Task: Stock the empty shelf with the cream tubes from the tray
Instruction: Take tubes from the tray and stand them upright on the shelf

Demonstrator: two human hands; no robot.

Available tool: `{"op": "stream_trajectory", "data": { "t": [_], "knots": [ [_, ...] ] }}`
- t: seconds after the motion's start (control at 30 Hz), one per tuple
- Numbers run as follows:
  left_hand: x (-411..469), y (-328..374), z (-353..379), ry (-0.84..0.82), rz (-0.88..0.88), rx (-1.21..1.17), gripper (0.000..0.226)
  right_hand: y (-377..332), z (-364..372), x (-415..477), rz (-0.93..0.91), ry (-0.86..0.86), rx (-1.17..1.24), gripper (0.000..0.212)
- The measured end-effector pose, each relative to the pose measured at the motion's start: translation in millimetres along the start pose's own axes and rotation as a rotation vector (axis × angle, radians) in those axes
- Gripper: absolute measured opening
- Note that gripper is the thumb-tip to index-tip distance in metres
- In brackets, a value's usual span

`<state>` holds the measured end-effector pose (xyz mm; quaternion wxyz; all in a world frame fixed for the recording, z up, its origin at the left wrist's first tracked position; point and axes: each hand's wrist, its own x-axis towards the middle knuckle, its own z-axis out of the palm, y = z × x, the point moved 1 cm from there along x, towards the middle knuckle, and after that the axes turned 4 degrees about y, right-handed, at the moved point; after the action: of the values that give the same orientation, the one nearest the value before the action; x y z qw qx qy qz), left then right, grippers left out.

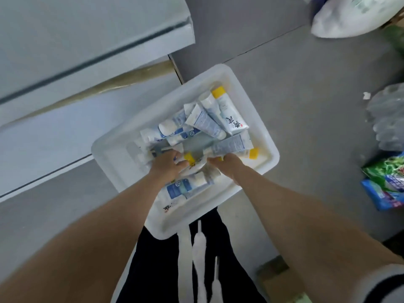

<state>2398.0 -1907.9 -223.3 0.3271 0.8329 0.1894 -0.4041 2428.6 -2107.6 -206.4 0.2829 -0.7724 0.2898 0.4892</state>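
Where the view starts, at the person's own body, black trousers (157, 270) fill the bottom of the picture, with pale strips hanging in front of them that are too blurred to name. From there both bare forearms stretch forward and down into a white plastic tray (269, 147) that sits on the grey floor (295, 95), just ahead of the legs.

The left hand (168, 166) lies on the heap in the middle of the tray, fingers bent down among the tubes; its fingertips reach a small yellow-capped tube (188, 158), but blur hides whether they have hold of it. Just beside it, the right hand (225, 164) has its fingers curled round the near end of a grey-blue tube (231, 145), which sticks out slanting toward the tray's right wall.

All the cream tubes (205, 121) are in the tray, lying loose and crossed over one another: white ones with blue labels under and around the hands, and at the far corner a taller white tube with a yellow cap (229, 112).

Beyond and to the left of the tray stands the pale shelf unit (76, 40), its boards bare. Farther right on the floor lie green and blue packets (384, 182), a bundle of clear plastic (387, 117) and, farthest off, a white bag (354, 14).
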Motion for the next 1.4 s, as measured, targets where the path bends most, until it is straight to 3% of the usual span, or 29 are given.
{"op": "stream_trajectory", "data": {
  "t": [0.2, 0.37, 0.47, 0.63, 0.8, 1.0, 1.1, 1.17, 1.3, 1.4],
  "knots": [
    [18.3, 0.3, 16.0, 0.021, 0.009, 0.000, 0.049, 3.7, 7.1, 23.5, 0.039, -0.031, 0.141, 0.055],
    [36.8, 5.2, 10.2, -0.152, 0.037, 0.347, 0.062, 6.4, 2.0, 26.8, 0.021, -0.071, 0.235, 0.034],
    [41.4, 5.5, 4.7, -0.209, 0.005, 0.336, 0.065, 8.4, 0.1, 25.5, -0.009, -0.080, 0.204, 0.036],
    [25.3, 9.6, -3.4, -0.140, 0.022, 0.140, 0.059, 12.1, -14.2, 14.9, -0.043, -0.063, 0.192, 0.039],
    [-3.8, 31.8, -28.7, 0.051, 0.084, -0.136, 0.046, 15.5, -35.5, -7.5, -0.013, -0.070, 0.147, 0.045],
    [-55.7, 66.8, -57.3, 0.276, 0.179, -0.297, 0.047, 23.3, -62.1, -67.6, 0.112, -0.265, 0.373, 0.049],
    [-83.5, 68.0, -65.8, 0.304, 0.134, -0.380, 0.030, 29.0, -67.4, -93.6, 0.132, -0.363, 0.588, 0.046],
    [-103.8, 63.0, -70.9, 0.323, 0.040, -0.590, 0.019, 30.2, -65.3, -111.5, 0.078, -0.394, 0.723, 0.048],
    [-148.4, 38.7, -81.1, 0.360, -0.078, -1.007, 0.033, 27.7, -51.2, -148.4, -0.029, -0.452, 0.893, 0.054],
    [-185.5, 8.9, -89.8, 0.275, -0.110, -1.288, 0.029, 17.5, -33.5, -183.1, -0.136, -0.515, 0.906, 0.047]
  ]
}}
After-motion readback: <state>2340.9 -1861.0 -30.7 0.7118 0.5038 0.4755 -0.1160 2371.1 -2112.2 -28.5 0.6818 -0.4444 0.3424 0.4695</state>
